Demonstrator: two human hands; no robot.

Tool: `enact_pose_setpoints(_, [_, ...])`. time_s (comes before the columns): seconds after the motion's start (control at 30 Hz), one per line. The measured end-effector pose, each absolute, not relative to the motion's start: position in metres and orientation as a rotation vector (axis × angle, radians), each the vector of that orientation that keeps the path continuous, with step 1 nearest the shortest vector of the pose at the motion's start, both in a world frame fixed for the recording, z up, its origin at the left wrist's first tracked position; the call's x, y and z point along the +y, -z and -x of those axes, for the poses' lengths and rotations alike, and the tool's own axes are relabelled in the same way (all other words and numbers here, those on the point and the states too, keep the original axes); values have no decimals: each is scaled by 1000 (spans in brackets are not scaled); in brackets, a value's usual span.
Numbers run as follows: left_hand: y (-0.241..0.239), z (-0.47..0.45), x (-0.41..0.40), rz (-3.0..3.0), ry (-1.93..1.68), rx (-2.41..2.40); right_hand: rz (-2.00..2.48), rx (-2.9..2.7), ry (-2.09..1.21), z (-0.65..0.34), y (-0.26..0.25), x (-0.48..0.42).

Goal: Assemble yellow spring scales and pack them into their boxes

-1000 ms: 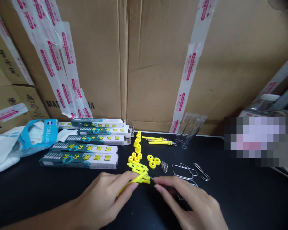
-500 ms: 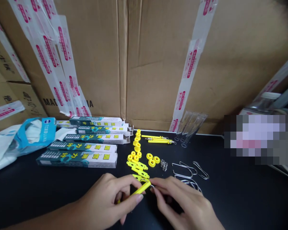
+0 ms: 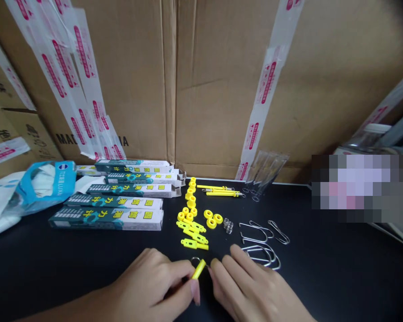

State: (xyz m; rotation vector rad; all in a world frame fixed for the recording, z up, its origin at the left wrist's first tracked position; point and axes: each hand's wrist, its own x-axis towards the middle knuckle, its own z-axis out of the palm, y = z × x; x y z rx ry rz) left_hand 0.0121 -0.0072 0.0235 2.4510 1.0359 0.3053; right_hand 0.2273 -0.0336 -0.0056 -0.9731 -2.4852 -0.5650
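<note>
My left hand (image 3: 151, 279) is closed on a yellow plastic rod (image 3: 199, 270), pinched between thumb and index finger with its tip pointing up and right. A small curved metal wire (image 3: 195, 259) shows just behind the rod. At the rod's tip, my right hand (image 3: 250, 284) is closed with its fingers curled together. A thin bit of metal wire shows between its fingertips and the rod; the rest is hidden. Just beyond the hands lie yellow slotted pieces (image 3: 195, 244), yellow rings (image 3: 211, 222), small springs (image 3: 228, 226) and bent metal hooks (image 3: 262, 256).
Flat printed boxes (image 3: 107, 219) are stacked at the left, beside a blue and white plastic pack (image 3: 50, 181). Yellow rods with metal ends (image 3: 221, 193) and clear tubes (image 3: 265, 172) lie farther back. A large cardboard box (image 3: 215, 89) stands behind the black table (image 3: 322, 259).
My right hand has rolled so its knuckles face up and its fingers are curled tighter. The rod has tilted steeper, with less of it showing. The view has shifted slightly.
</note>
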Motion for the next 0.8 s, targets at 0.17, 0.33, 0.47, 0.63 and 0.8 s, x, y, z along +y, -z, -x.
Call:
enact_pose_setpoints(0.17, [-14, -15, -9, -2545, -234, 1090, 940, -2478, 591, -225, 5, -36])
enact_pose_setpoints(0.33, [-14, -10, -14, -2763, -405, 978, 950, -2416, 673, -225, 9, -37])
enact_pose_setpoints(0.47, [-14, -5, -18, -2886, -543, 909, 979, -2402, 665, -227, 14, -39])
enact_pose_setpoints(0.63, [-1, -6, -19, -3075, -580, 752, 989, -2425, 653, -229, 18, -40])
enact_pose_setpoints(0.8, [10, -11, -16, -2872, -515, 805, 988, -2429, 664, -230, 20, -39])
